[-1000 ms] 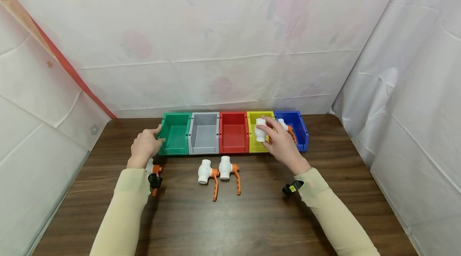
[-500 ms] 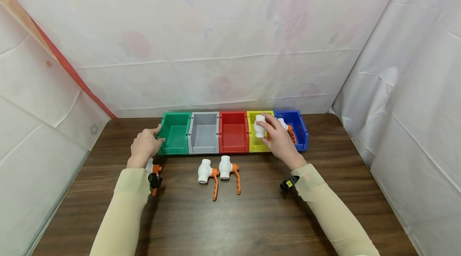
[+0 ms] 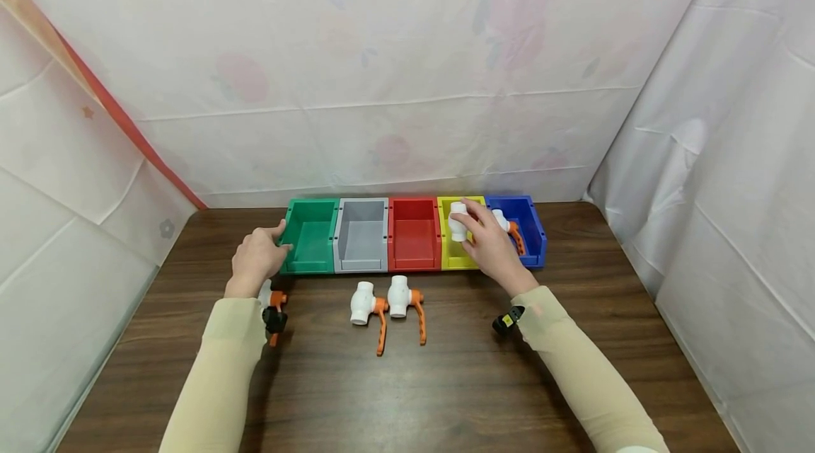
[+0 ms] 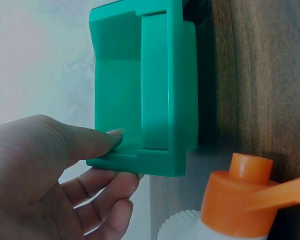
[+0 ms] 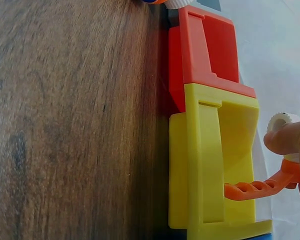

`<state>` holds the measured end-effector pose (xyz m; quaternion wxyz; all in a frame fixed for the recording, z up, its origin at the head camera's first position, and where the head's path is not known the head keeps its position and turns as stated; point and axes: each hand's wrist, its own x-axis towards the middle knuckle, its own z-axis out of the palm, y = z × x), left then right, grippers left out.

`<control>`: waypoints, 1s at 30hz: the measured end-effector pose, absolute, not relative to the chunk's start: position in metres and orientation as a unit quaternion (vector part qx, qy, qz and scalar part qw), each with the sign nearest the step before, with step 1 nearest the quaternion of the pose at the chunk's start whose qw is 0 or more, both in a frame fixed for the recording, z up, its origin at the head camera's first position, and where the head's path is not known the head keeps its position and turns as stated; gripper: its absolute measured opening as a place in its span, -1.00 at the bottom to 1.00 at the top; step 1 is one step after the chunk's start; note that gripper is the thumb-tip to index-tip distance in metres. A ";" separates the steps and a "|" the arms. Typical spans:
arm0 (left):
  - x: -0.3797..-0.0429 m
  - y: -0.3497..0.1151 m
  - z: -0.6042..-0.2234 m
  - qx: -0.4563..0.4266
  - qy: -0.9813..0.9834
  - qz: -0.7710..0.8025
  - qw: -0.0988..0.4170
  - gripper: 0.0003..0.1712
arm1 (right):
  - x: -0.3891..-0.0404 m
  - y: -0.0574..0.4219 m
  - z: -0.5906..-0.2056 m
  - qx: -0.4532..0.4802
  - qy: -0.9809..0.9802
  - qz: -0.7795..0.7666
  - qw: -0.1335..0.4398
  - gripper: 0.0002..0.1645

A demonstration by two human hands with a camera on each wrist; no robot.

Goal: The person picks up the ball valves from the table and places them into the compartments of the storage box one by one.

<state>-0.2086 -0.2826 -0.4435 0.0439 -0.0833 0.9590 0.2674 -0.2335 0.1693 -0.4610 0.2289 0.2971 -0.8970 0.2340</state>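
Observation:
My left hand (image 3: 255,260) pinches the left side wall of the green bin (image 4: 155,90), thumb inside and fingers outside. Over the yellow bin (image 5: 206,165), my right hand (image 3: 495,248) grips a white ball valve (image 3: 458,221) by its body; its orange handle hangs down into the bin in the right wrist view. Another ball valve (image 3: 514,235) lies in the blue bin (image 3: 533,241). Two more valves, a left one (image 3: 363,304) and a right one (image 3: 399,296), lie in front of the bins. Below my left wrist is a partly hidden valve (image 4: 240,205).
Between the green and yellow bins stand a grey bin (image 3: 361,265) and a red bin (image 3: 414,263), all in one row. A white curtain (image 3: 395,71) hangs close behind them. The brown wooden table (image 3: 407,396) stretches out in front.
My right hand has shifted slightly left and away from me, toward the back of the yellow bin, with the valve in it. The left hand has stayed put.

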 end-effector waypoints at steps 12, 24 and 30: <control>-0.209 -0.286 -0.442 -0.088 0.959 0.263 0.054 -0.27 | -0.239 0.164 -0.467 0.267 -0.912 0.240 0.196 -0.28; -0.210 -0.285 -0.442 -0.088 0.959 0.264 0.060 -0.27 | -0.248 0.159 -0.471 0.244 -0.936 0.224 0.115 -0.28; -0.211 -0.286 -0.442 -0.090 0.959 0.263 0.060 -0.27 | -0.253 0.153 -0.473 0.221 -0.948 0.211 0.094 -0.30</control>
